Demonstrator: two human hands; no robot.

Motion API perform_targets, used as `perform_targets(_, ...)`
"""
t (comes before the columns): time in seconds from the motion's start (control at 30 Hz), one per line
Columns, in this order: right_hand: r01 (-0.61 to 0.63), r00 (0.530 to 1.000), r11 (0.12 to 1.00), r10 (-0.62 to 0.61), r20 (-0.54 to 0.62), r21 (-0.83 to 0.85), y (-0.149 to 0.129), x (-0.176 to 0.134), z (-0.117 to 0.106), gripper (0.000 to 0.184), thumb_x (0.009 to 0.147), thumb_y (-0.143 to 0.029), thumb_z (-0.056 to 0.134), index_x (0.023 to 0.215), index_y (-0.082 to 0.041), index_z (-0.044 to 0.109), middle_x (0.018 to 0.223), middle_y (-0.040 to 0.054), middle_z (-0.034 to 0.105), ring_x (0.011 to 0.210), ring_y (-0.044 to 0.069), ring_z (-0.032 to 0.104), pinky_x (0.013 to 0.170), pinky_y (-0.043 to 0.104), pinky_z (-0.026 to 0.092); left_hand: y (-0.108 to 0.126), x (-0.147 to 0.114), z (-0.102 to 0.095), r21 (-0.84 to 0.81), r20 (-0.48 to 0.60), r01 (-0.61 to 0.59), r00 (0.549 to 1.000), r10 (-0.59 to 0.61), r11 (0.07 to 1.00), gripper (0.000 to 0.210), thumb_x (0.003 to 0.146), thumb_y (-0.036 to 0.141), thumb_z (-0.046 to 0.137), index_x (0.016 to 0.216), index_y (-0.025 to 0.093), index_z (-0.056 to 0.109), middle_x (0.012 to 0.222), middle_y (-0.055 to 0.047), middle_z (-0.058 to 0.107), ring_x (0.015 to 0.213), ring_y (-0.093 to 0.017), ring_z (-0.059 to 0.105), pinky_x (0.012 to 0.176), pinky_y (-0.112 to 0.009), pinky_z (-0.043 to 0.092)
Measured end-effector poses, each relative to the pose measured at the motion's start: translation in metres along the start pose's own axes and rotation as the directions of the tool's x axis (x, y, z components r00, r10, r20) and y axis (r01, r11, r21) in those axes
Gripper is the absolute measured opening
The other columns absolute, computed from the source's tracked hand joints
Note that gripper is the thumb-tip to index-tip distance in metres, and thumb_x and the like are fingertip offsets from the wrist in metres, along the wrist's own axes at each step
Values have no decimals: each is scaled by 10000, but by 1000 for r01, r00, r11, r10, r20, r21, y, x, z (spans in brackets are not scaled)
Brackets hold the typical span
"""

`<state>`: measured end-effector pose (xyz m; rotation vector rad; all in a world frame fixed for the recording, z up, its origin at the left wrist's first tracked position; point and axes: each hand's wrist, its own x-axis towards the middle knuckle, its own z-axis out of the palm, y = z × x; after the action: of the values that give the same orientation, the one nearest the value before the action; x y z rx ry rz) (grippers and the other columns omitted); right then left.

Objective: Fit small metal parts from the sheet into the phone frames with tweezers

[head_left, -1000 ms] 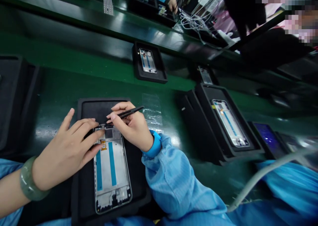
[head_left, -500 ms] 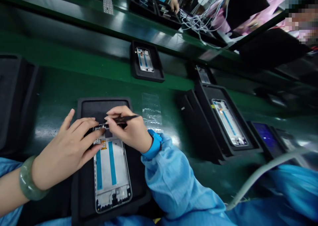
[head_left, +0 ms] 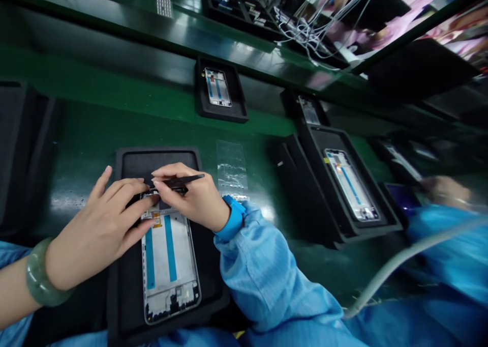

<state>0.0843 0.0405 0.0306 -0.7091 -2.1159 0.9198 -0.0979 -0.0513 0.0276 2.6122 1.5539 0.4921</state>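
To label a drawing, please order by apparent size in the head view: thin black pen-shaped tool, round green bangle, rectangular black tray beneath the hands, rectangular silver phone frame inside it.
Largest first:
1. Rectangular black tray
2. Silver phone frame
3. Round green bangle
4. Thin black tool, partly hidden

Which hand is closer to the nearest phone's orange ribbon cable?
Left: the left hand has its thumb beside the orange ribbon cable; the right hand, with black tweezers, is farther up and right.

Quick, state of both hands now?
Left hand: open, fingers spread, touching the phone frame.
Right hand: grip closed, holding black tweezers.
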Motion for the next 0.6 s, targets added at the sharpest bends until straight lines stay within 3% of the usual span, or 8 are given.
perform_targets(0.13,-112,994,991,111,24,68,1,1,1,171,884,-247,582,1033,-169,608,912,17,706,744,102,692,694,207,577,0,-1,0,-5,-12,13,1000,-13,1000,354,924,357,460,1218,188,561,1180,-117,592,1154,-305,550,1079,-654,297)
perform_targets(0.3,-48,998,998,47,36,28,-2,2,3,175,893,-246,563,1037,-161,614,1025,47,697,865,120,692,786,228,576,1,0,0,-9,-1,28,1000,-28,1000,358,927,380,445,1179,170,588,1173,-124,588,1134,-307,557,1079,-654,297)
perform_targets(0.47,-162,986,981,166,-22,109,0,0,0,162,871,-278,583,995,-174,599,850,21,697,716,111,688,661,221,575,1,0,0,11,-18,1,1000,-1,1000,373,925,370,456,1198,146,577,1174,-143,596,1143,-318,556,1074,-657,303)
perform_targets(0.6,-159,986,983,163,-32,88,1,-1,-1,131,859,-264,603,963,-186,616,833,10,694,676,103,674,642,218,566,0,0,0,27,-31,-17,999,18,999,377,928,361,454,1205,133,570,1157,-151,596,1129,-323,561,1053,-667,325)
